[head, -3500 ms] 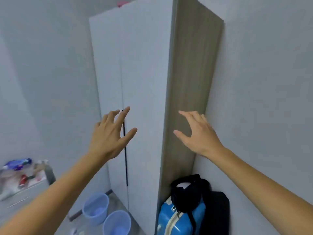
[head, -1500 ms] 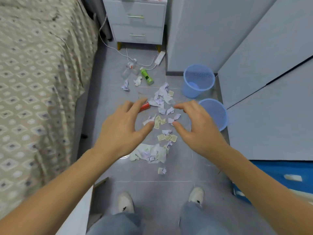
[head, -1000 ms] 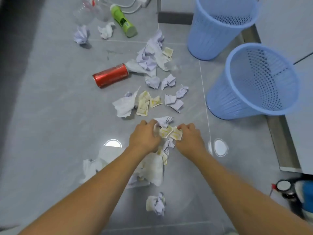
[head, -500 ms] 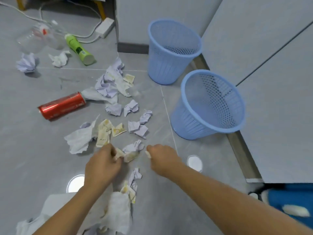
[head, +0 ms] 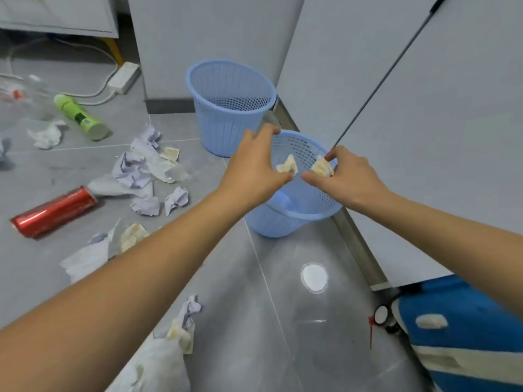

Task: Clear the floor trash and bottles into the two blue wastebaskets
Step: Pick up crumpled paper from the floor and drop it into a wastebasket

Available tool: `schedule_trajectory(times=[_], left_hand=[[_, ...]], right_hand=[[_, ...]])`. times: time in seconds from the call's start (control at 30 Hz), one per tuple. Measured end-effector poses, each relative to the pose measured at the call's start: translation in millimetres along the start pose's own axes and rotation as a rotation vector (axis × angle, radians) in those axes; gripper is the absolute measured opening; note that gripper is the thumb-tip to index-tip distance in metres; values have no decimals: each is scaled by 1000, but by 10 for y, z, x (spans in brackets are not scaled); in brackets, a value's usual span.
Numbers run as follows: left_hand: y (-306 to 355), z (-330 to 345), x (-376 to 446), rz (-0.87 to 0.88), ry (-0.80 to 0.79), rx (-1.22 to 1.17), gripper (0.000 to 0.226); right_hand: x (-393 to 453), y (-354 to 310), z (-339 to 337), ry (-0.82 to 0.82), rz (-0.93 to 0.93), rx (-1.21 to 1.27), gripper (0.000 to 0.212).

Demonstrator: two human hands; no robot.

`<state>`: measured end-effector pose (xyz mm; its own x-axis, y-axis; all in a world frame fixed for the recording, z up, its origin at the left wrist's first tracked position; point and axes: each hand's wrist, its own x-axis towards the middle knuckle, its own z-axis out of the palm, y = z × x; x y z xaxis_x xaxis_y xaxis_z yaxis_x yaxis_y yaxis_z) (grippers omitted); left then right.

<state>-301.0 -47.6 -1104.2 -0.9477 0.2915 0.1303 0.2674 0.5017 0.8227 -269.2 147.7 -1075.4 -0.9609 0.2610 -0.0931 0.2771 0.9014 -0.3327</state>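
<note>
Two blue mesh wastebaskets stand by the wardrobe: the near one (head: 285, 222) under my hands, the far one (head: 229, 120) behind it. My left hand (head: 254, 168) pinches a yellowish paper scrap (head: 288, 165) over the near basket's mouth. My right hand (head: 348, 176) pinches another yellowish scrap (head: 322, 167) beside it. On the grey floor to the left lie crumpled paper pieces (head: 141, 171), a red can (head: 53, 212), a green bottle (head: 80, 117) and a clear plastic bottle (head: 19, 94).
White wardrobe doors (head: 410, 108) fill the right side. A blue bag (head: 464, 329) sits at the lower right. A power strip (head: 124, 77) with cables lies near a nightstand at the upper left. More crumpled paper (head: 181, 326) lies near my left forearm.
Both hands rose from the floor pile, each with a paper scrap, and moved right to hover over the near wastebasket. The camera view followed them.
</note>
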Motion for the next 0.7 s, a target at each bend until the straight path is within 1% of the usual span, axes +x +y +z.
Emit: schedule_trajectory(times=[0.03, 0.07, 0.13, 0.2, 0.27, 0.33, 0.37, 0.43, 0.5, 0.6, 0.63, 0.7], left_hand=[[-6, -32, -20, -3, -3, 44, 67], [-27, -91, -57, 7, 7, 91, 64], [-134, -294, -165, 20, 21, 169, 49], [-347, -545, -337, -50, 40, 191, 34], [-669, -723, -558, -175, 74, 205, 24], [-1042, -803, -828, -303, 84, 254, 18], [-1230, -823, -974, -360, 60, 296, 17], [-1582, -866, -1263, -445, -9, 405, 20], [-1894, -963, -1563, -520, -20, 501, 24], [-2284, -1168, -1964, -604, 30, 642, 38], [-2390, -1221, -2064, -634, 23, 677, 48], [-2549, -1288, -2168, -680, -43, 684, 69]], right_hand=[[-6, 52, 19, -6, 4, -70, 64], [-44, 62, 34, 24, -23, -138, 65], [-203, -74, 65, 92, -156, -177, 47], [-400, -394, 206, 57, -345, -94, 26], [-592, -765, 463, -52, -537, -75, 18], [-728, -1037, 834, -229, -663, -153, 18], [-776, -1131, 1045, -329, -705, -220, 20], [-801, -1212, 1502, -467, -757, -355, 27], [-783, -1257, 1903, -522, -768, -425, 35], [-720, -1323, 2374, -525, -774, -456, 51], [-701, -1348, 2484, -515, -776, -463, 57], [-634, -1355, 2624, -493, -755, -465, 65]])
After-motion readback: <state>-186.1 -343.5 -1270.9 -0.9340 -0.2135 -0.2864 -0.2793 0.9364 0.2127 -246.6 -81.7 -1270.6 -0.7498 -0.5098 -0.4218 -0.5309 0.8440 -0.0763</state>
